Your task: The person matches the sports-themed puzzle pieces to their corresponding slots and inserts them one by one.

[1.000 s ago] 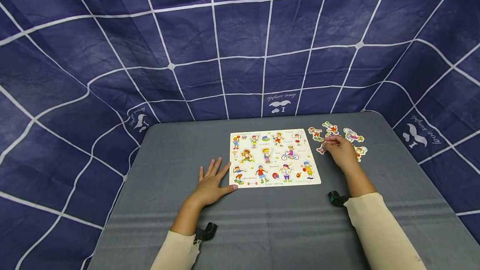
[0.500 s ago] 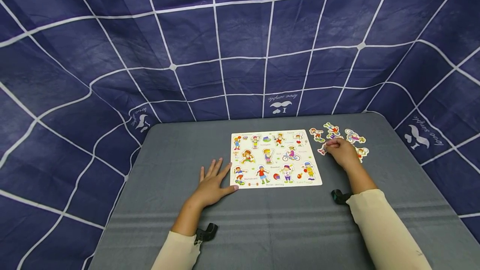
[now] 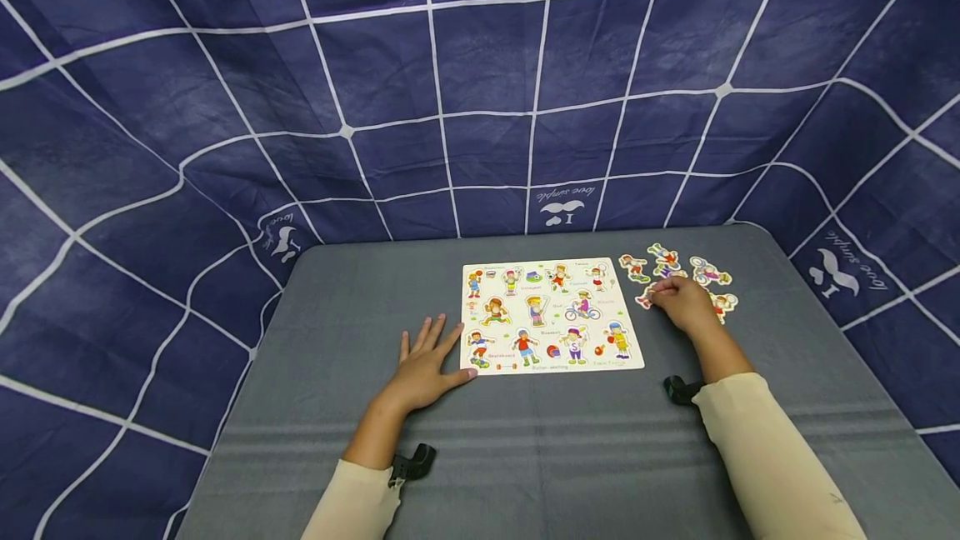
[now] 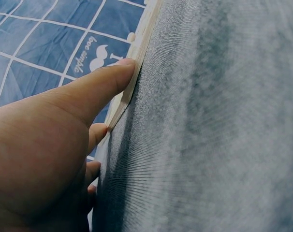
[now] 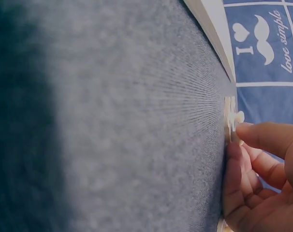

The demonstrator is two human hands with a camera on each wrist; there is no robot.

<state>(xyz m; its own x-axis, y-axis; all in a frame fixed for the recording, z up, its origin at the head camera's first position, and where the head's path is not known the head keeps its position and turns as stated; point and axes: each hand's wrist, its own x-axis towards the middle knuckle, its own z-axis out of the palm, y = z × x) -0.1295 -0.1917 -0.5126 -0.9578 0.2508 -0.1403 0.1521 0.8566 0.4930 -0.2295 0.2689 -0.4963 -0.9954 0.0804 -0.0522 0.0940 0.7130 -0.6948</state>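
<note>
A cream wooden knob puzzle board lies on the table, printed with children playing sports. My left hand is spread at its left side, thumb and fingertip touching the edge. The left wrist view shows that thumb against the board's wooden side. To the right of the board, my right hand pinches a small puzzle piece, mostly covered by the fingers. In the right wrist view, the thumb and curled fingers are at this piece, low over the cloth, with a pale knob showing.
Several loose puzzle pieces surround the right hand, among them a cyclist piece, a red-and-green figure and a racket player. A grey cloth covers the table. Blue curtains with white lines enclose the back and sides.
Both hands and the board hold nearly the same positions. The head view has shifted very slightly. The puzzle piece at the right hand's fingertips has not visibly moved.
</note>
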